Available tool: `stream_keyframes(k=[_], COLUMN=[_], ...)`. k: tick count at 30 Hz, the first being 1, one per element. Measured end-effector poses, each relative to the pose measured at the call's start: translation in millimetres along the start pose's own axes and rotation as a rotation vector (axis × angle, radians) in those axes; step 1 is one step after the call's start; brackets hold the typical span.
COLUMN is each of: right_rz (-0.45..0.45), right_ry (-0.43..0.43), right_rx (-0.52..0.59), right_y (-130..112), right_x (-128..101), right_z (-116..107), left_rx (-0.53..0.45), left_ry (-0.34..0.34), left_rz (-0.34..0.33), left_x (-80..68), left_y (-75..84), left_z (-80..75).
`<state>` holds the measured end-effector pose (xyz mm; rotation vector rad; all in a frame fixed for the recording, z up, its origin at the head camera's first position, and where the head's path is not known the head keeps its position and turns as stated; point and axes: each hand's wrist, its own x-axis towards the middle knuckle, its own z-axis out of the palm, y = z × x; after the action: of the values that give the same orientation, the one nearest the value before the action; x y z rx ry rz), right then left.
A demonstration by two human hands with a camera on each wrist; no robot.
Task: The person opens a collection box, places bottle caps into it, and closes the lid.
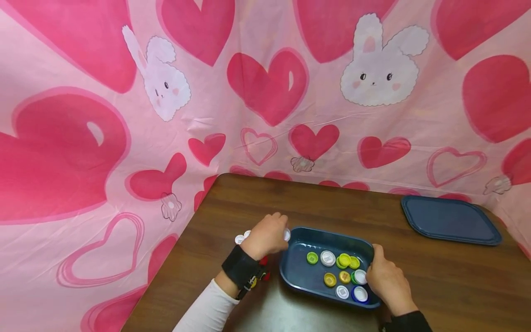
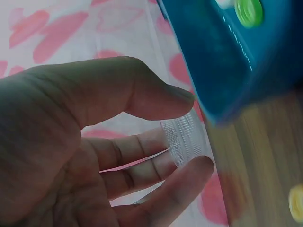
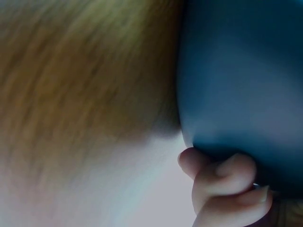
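Observation:
A dark blue plastic bin (image 1: 298, 240) sits on the brown table, holding several bottle caps (image 1: 344, 262) in white, yellow, green and blue. My left hand (image 1: 267, 236) is at the bin's left rim and pinches a clear white ribbed cap (image 2: 183, 137) between thumb and fingers. My right hand (image 1: 387, 279) grips the bin's right rim, its fingers (image 3: 222, 182) curled under the blue wall (image 3: 246, 85). Two more white caps (image 1: 242, 237) lie on the table just left of my left hand.
A matching dark blue lid (image 1: 450, 219) lies at the table's back right. A pink cloth with hearts and bunnies (image 1: 265, 87) hangs behind and left of the table (image 1: 232, 203). A yellow cap (image 2: 296, 202) lies on the wood near the bin.

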<state>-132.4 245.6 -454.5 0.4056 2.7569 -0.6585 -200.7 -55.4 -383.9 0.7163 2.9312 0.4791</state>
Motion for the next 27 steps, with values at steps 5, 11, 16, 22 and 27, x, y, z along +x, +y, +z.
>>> stream_keyframes(k=[5, 11, 16, 22, 27], right_rz=[0.000, 0.006, 0.027, 0.015, 0.004], right_ry=[0.000, -0.005, -0.025, -0.009, -0.002], right_rx=[0.000, 0.000, 0.006, 0.000, -0.003], right_y=[0.0, -0.1, -0.5, 0.7, 1.2], right_x=[0.0, 0.0, 1.5, 2.1, 1.3], right_z=[0.6, 0.6, -0.1, 0.5, 1.9], left_rx=[0.079, 0.123, 0.165, 0.211, 0.258], left_ry=[-0.041, -0.116, -0.136, -0.160, -0.179], left_rz=[0.061, 0.086, 0.138, 0.176, 0.185], left_x=[9.8, 17.2, 23.5, 31.4, 35.3], left_y=[24.0, 46.4, 59.6, 75.7, 88.7], left_z=[9.0, 18.8, 31.2, 40.0, 44.8])
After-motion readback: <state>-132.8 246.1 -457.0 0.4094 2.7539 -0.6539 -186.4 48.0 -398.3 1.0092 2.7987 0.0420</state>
